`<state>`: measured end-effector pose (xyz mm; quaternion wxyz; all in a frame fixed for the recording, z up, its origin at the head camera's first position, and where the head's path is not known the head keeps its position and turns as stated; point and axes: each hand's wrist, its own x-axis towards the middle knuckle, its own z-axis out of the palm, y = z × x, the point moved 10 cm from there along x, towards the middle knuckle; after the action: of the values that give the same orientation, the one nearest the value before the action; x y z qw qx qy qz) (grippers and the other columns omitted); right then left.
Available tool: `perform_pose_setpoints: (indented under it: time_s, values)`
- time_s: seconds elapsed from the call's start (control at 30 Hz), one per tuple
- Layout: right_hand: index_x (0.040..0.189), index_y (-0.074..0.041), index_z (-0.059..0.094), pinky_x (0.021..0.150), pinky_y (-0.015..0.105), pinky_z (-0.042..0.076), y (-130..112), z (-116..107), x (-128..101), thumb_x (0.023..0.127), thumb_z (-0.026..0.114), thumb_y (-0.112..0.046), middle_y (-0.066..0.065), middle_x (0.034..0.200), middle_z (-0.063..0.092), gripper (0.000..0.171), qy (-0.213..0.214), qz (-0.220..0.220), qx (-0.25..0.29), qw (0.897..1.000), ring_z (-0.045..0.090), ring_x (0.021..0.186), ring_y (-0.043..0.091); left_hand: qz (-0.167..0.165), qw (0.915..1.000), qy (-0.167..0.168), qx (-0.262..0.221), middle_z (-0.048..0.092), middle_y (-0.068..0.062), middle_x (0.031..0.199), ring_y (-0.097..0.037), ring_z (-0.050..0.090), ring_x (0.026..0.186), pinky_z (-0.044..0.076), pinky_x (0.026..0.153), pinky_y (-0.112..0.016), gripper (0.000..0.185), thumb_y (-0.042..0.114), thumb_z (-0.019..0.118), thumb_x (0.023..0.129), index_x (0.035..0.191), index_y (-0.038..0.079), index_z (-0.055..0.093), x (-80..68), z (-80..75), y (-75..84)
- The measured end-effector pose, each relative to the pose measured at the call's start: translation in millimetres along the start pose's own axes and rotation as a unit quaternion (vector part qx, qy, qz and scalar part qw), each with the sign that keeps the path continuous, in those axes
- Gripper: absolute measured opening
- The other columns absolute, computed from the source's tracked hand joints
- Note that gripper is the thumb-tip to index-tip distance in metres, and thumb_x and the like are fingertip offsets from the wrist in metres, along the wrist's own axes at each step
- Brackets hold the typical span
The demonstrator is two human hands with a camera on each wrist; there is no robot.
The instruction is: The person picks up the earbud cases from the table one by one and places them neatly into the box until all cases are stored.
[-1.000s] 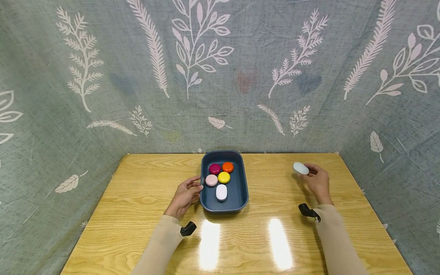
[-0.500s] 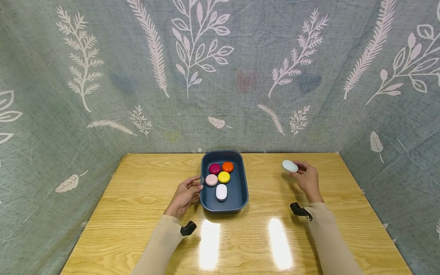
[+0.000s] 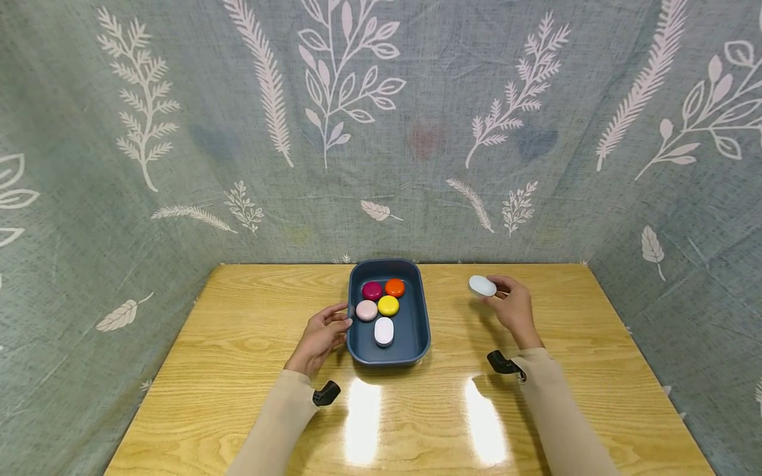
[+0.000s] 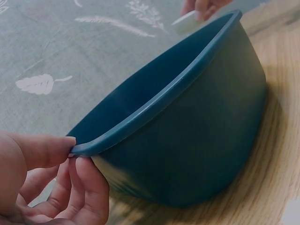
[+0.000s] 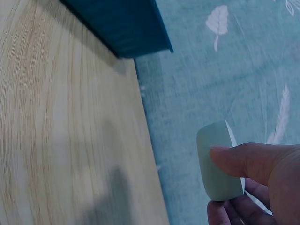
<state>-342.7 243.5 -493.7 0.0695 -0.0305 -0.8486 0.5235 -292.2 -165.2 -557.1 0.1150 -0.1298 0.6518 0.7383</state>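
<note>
Right hand (image 3: 513,308) pinches pale oval piece (image 3: 482,285) above tabletop (image 3: 250,344), right of blue tray (image 3: 417,344). Left hand (image 3: 318,337) pinches tray's left rim. Advise: keep tray steadied; lower piece into the bare near-right corner, clear of white piece (image 3: 383,331).

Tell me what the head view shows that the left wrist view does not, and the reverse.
Only the head view shows the tub's contents: magenta piece, orange piece, yellow piece, pink piece and white oval piece.

Only the left wrist view shows, close up, the left hand pinching the rim between thumb and fingers.

Both show the blue tub, the wooden table and the right hand holding a pale oval piece.
</note>
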Motion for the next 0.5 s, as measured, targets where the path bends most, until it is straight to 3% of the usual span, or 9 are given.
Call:
perform_pose_setpoints:
  time_s: [0.5]
  values:
    - [0.134,0.012,0.063,0.109,0.047,0.052,-29.8,29.5,-4.2,0.089,0.077,0.012,0.031,0.138,0.061,0.048,-0.023,-0.032,0.009,0.999,0.060,0.128,0.046,0.001,1.0000,0.003,-0.008,0.057,-0.004,0.107,-0.009,0.060,0.078,0.053,0.066,-0.021,0.051,-0.004,0.064,0.101,0.151,-0.001,0.053,1.3,-0.7,-1.1]
